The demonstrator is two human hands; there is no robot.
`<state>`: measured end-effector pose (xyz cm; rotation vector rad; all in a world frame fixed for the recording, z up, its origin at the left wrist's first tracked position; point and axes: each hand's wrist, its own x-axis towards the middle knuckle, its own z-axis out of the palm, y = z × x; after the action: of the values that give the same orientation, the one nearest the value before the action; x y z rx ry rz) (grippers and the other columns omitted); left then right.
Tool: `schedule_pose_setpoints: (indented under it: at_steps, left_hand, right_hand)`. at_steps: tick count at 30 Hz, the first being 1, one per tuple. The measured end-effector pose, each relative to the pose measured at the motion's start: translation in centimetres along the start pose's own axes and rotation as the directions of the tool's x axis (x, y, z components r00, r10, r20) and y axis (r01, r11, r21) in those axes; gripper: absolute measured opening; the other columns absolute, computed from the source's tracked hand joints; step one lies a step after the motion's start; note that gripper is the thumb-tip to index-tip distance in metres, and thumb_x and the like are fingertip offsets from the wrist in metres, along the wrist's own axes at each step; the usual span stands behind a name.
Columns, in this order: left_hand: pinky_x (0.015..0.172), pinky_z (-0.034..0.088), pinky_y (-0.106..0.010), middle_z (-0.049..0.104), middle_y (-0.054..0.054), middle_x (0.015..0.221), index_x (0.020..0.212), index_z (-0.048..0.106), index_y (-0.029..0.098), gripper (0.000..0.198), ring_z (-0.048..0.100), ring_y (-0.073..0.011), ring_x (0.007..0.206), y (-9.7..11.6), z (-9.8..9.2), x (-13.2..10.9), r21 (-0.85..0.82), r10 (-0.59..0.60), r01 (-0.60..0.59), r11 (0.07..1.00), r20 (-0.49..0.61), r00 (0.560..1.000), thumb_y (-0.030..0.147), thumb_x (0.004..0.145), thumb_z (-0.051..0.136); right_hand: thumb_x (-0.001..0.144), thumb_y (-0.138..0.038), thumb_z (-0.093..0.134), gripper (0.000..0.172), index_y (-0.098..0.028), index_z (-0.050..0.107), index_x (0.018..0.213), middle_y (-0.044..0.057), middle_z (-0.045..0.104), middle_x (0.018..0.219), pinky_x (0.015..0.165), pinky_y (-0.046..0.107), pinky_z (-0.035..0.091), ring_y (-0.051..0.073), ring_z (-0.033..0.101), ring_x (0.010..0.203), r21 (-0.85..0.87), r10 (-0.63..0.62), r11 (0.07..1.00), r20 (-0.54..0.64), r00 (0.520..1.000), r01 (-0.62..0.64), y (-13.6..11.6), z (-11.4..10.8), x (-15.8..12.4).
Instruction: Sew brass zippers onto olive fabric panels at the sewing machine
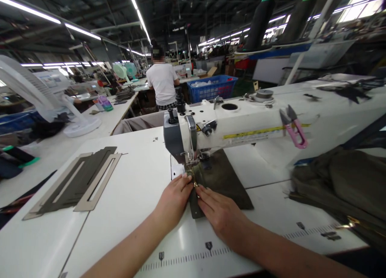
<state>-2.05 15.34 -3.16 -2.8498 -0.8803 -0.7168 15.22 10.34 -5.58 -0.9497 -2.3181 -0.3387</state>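
The left grip is resting with its fingers together on the dark olive cloth; the right grip is lying opposite, fingers straightened, close by a gold-coloured zip. Whether either thumb is pinching from below, I cannot tell. The cloth is lying under the fingertips of both grips, its far edge reaching the presser foot just ahead. In my judgement, the step is calling for light, even pressure, a straight zip and fingertips clear of the needle area (the left ones are sitting rather near it).

Materials: the cloth is appearing matt and smooth, a narrow strip protruding between the grips; the zip is showing a metallic gleam. Left of the left grip, flat slotted frames, olive and beige, are overlapping on the glossy white desk. Right of the right grip, bulkier olive fabric is lying crumpled.
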Motion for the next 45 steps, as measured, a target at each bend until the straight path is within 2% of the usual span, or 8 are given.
schedule_pose_setpoints:
  at_steps: [14,21,25,29,32,37,40,45]
  left_hand:
    - [0.075,0.052,-0.032,0.054,-0.009,0.089,0.095,0.058,0.014,0.022,0.056,-0.0185,0.083,-2.0,1.1,1.2,-0.123,-0.133,0.134,0.983,0.019,0.991,0.013,0.085,0.038]
    - [0.090,0.044,-0.043,0.056,-0.013,0.105,0.108,0.053,0.014,0.040,0.052,-0.0243,0.103,-0.7,-0.4,0.5,-0.023,-0.128,0.131,0.991,0.109,0.986,0.006,0.070,0.044]
    - [0.089,0.043,-0.042,0.059,-0.010,0.106,0.103,0.055,0.017,0.041,0.055,-0.0235,0.100,1.1,-1.3,0.0,0.046,-0.242,0.240,0.970,0.071,0.968,0.005,0.065,0.046]
    - [0.065,0.046,-0.035,0.059,-0.004,0.074,0.071,0.056,0.018,0.012,0.057,-0.0202,0.070,2.0,-1.4,-0.2,0.091,-0.428,0.426,0.900,0.002,0.904,0.009,0.067,0.049]
    - [0.061,0.045,-0.034,0.058,-0.002,0.065,0.061,0.055,0.018,0.011,0.056,-0.0195,0.064,1.9,-1.2,-0.5,0.060,-0.466,0.467,0.882,-0.038,0.884,0.014,0.071,0.054]
    - [0.071,0.047,-0.037,0.065,-0.005,0.095,0.091,0.062,0.021,0.015,0.059,-0.0220,0.084,1.3,-1.0,-0.9,-0.114,-0.267,0.255,0.960,-0.111,0.957,0.017,0.077,0.056]
    - [0.076,0.047,-0.038,0.066,-0.003,0.090,0.087,0.062,0.021,0.011,0.059,-0.0215,0.087,1.1,-1.1,-0.7,-0.144,-0.068,0.058,0.988,-0.060,0.996,0.018,0.082,0.052]
    - [0.080,0.049,-0.035,0.066,-0.006,0.080,0.084,0.061,0.017,0.023,0.062,-0.0173,0.081,0.7,-0.8,-0.1,-0.102,0.107,-0.114,0.988,-0.071,0.992,0.010,0.086,0.039]
  right_hand:
    - [0.079,-0.002,0.039,0.029,-0.004,0.062,0.096,0.020,0.063,0.105,0.090,0.036,0.048,0.024,0.058,0.103,0.048,0.063,0.997,0.041,0.997,-0.065,1.7,1.3,2.0]
    - [0.081,-0.022,0.051,0.025,-0.015,0.061,0.103,0.011,0.061,0.111,0.092,0.034,0.045,0.020,0.056,0.104,0.443,0.271,0.837,0.175,0.947,-0.321,2.9,-1.8,2.5]
    - [0.078,-0.021,0.056,0.018,-0.015,0.062,0.094,0.011,0.062,0.095,0.080,0.037,0.047,0.023,0.058,0.091,0.209,0.407,0.872,0.191,0.893,-0.442,3.6,-1.0,3.7]
    - [0.081,-0.014,0.048,0.013,-0.015,0.061,0.082,0.010,0.063,0.086,0.074,0.032,0.045,0.022,0.057,0.083,0.049,0.327,0.934,0.283,0.902,-0.354,3.9,0.1,5.1]
    - [0.080,-0.009,0.045,0.017,-0.015,0.060,0.077,0.010,0.063,0.079,0.070,0.029,0.043,0.020,0.058,0.076,0.045,0.337,0.931,0.281,0.899,-0.363,4.1,0.5,5.5]
    - [0.083,-0.016,0.046,0.015,-0.014,0.060,0.080,0.007,0.064,0.080,0.069,0.025,0.043,0.017,0.060,0.075,0.037,0.488,0.862,0.212,0.847,-0.506,4.6,1.1,5.4]
    - [0.080,-0.021,0.055,0.007,-0.016,0.060,0.078,0.004,0.065,0.077,0.065,0.021,0.043,0.015,0.061,0.073,0.047,0.525,0.839,0.195,0.828,-0.543,4.7,1.2,5.4]
    - [0.080,-0.021,0.053,0.011,-0.017,0.061,0.075,0.004,0.067,0.075,0.063,0.024,0.043,0.018,0.063,0.071,-0.011,0.581,0.808,0.175,0.795,-0.589,4.7,1.7,5.8]
